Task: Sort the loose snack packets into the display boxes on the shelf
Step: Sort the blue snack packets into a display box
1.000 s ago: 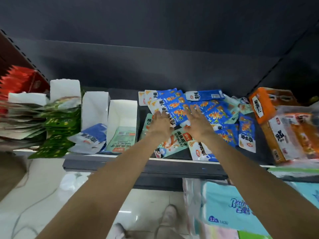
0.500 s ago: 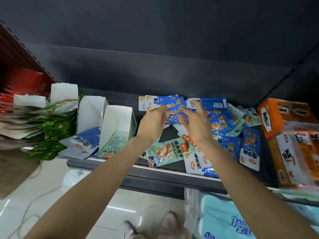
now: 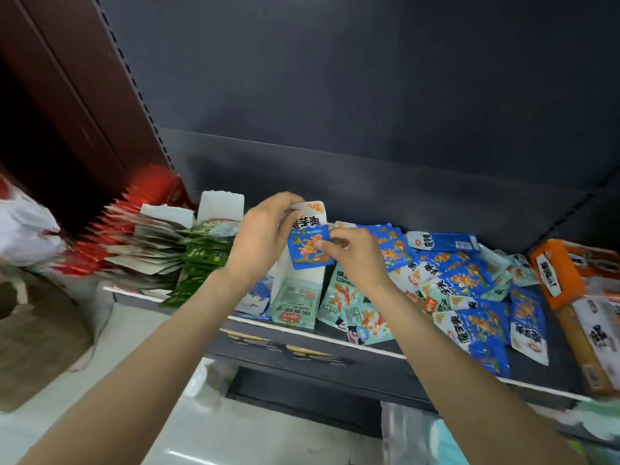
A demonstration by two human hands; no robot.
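Blue packet (image 3: 310, 246) pinched by left hand (image 3: 265, 236) and right hand (image 3: 355, 253). Lower upright into white display box (image 3: 298, 280) at 6 o'clock; release afterwards.

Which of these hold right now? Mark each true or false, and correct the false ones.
1. Both hands hold the blue snack packet. True: the left hand and right hand grip it.
2. The held packet lies flat on the shelf. False: it is lifted above the white display box.
3. A pile of loose blue packets lies right of the hands. True.
4. The orange box stands at the shelf's left end. False: it is at the right.
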